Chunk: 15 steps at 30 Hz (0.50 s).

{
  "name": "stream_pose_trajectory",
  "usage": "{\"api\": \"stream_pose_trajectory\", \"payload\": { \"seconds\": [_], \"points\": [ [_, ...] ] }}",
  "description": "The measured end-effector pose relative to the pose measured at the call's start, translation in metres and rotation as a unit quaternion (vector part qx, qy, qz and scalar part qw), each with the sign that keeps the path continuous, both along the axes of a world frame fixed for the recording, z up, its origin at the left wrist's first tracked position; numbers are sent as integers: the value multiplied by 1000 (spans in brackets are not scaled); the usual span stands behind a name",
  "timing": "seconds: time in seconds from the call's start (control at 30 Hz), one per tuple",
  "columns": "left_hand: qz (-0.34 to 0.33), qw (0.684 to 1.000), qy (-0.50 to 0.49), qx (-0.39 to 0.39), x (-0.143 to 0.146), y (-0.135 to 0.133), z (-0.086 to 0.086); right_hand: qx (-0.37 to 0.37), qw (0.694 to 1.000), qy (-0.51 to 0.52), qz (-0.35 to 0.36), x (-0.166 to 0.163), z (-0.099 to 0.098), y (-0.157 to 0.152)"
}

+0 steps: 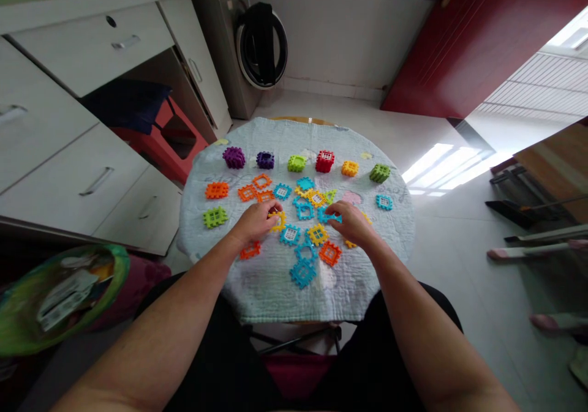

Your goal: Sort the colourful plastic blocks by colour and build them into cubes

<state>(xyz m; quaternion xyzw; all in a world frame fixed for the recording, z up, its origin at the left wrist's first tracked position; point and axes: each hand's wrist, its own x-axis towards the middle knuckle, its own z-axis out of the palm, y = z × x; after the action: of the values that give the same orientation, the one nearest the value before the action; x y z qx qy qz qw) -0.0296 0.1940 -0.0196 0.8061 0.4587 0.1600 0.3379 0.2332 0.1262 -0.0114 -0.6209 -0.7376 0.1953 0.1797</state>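
Observation:
My left hand (pixel 258 221) is over the left middle of the round table, its fingers closed on the edge of a yellow interlocking block (pixel 280 220). To the right, my right hand (pixel 351 221) has its fingers on a blue interlocking block (pixel 327 217), partly covered by them. Between the hands lie a blue square frame (pixel 304 209), a yellow window block (pixel 317 235) and a blue window block (pixel 290 235). An orange block (pixel 330 253) and another blue block (pixel 302 273) are nearer to me. One orange piece (pixel 250 251) lies below my left wrist.
Stacks of blocks line the table's far side, among them a purple stack (pixel 234 157) and a red stack (pixel 325 161). A pale cloth (pixel 275 302) covers the table. White drawers (pixel 92 173) and a lined bin (pixel 122 265) stand left; a red door (pixel 468 44) is at back right.

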Motion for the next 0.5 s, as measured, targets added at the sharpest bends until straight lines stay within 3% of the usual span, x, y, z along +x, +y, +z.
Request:
{"api": "stream_pose_trajectory", "payload": {
  "seconds": [0.13, 0.27, 0.4, 0.5],
  "points": [
    [16, 999, -27, -16, 6, -2, -6, -39, 989, -96, 102, -7, -8, -16],
    [12, 997, -69, -46, 15, -4, -17, -39, 980, -163, 111, -30, -20, -23],
    [18, 990, -108, -94, 20, -5, -21, -12, 984, -145, 106, -32, -23, -18],
    [16, 987, -118, -110, 21, -4, -22, 10, 994, -68, 80, -12, -13, -12]
  ]
}}
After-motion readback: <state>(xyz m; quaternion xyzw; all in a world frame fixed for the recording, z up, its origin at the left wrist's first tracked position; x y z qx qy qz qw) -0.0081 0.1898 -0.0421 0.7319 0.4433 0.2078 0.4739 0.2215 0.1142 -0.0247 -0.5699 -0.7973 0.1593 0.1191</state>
